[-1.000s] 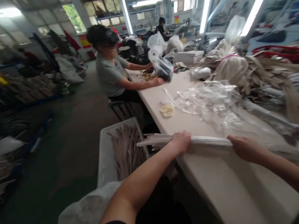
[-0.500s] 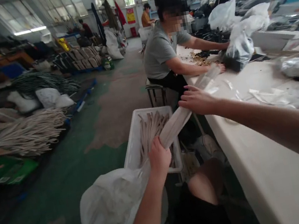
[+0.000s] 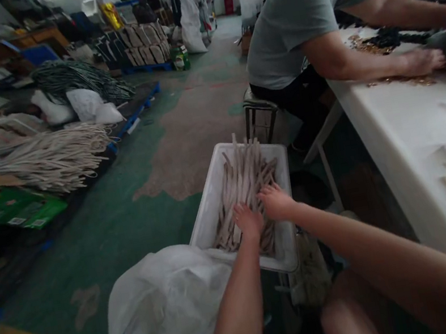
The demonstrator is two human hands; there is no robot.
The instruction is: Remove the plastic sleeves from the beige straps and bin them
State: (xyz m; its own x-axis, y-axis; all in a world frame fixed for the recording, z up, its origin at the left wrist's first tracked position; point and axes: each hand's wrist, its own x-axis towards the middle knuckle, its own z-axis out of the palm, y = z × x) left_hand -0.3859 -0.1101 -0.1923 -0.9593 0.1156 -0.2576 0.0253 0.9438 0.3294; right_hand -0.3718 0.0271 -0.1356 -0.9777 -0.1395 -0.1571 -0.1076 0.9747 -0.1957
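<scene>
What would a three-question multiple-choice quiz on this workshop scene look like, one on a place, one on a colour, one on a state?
1. Where do both hands rest?
A. On the white table
B. In the white bin of beige strips
C. On the floor

2. What colour is the seated co-worker's shirt?
A. Red
B. Grey
C. Yellow

3. How do the hands lie on the strips?
A. Palms down, pressing on them
B. Lifting a bundle high
C. Clenched, clear of them

Answers: 1 B, the left hand and right hand are inside the bin. 2 B, the co-worker's shirt is grey. 3 A, both hands lie flat on the strips.
</scene>
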